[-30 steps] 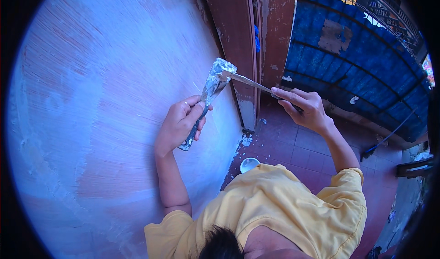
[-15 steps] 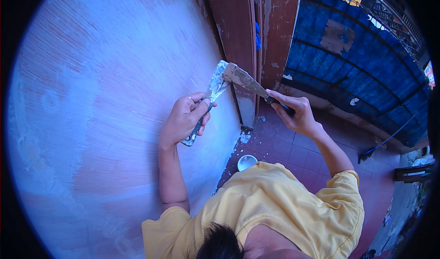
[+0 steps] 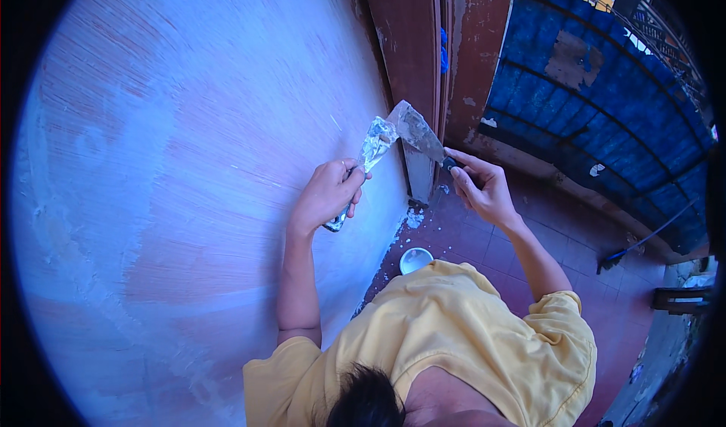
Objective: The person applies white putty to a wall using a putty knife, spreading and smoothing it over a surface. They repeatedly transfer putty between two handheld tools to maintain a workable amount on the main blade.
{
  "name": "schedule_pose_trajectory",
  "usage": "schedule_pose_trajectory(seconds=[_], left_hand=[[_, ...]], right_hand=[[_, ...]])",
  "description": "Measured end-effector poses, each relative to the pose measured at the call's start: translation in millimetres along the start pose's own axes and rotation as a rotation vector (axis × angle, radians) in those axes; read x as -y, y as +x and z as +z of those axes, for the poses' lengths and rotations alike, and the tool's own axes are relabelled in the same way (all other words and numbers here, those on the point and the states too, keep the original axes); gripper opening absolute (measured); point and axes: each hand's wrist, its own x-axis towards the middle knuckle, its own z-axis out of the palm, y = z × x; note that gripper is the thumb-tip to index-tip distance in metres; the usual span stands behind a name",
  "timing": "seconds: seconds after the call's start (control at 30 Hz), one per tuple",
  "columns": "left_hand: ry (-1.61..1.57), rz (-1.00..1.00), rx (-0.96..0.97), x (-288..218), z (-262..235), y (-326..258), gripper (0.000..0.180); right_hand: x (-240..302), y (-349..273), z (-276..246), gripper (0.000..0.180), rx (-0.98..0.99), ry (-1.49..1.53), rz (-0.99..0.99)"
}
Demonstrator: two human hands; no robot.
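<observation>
My left hand [image 3: 330, 192] is closed round the dark handle of a putty knife [image 3: 376, 142] whose blade is smeared with white putty. In my right hand [image 3: 485, 190] is a second putty knife [image 3: 420, 133], gripped by its black handle, its wide blade angled up to the left. The two blades meet or nearly meet at their tips; whether they touch, I cannot tell. Both tools are held up beside a wall [image 3: 212, 185] streaked with white filler over a reddish ground.
A white bowl [image 3: 415, 260] stands on the red tiled floor [image 3: 473, 238], with white crumbs along the wall's foot. Ahead is a brown door frame [image 3: 412, 56]. To the right are a blue metal gate [image 3: 597, 117] and a long-handled broom [image 3: 611, 260].
Both hands sit slightly further right in view, as the scene has shifted too. The right knife's blade has turned to show its broad face, with white putty on it.
</observation>
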Motion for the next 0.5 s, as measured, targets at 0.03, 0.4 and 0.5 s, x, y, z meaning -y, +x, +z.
schedule_pose_trajectory(seconds=[0.03, 0.4, 0.5], left_hand=[[-0.002, 0.019, -0.009, 0.7, -0.4, -1.0, 0.030], [0.011, 0.082, -0.010, 4.1, 4.2, 0.7, 0.027], [-0.022, 0.088, -0.017, 7.5, 7.3, 2.1, 0.027]], right_hand=[[-0.1, 0.4, 1.8, 0.033, -0.009, -0.001, -0.028], [-11.2, -2.5, 15.6, 0.037, -0.108, -0.359, -0.354], [-19.6, -4.0, 21.3, 0.037, -0.088, -0.328, -0.238]])
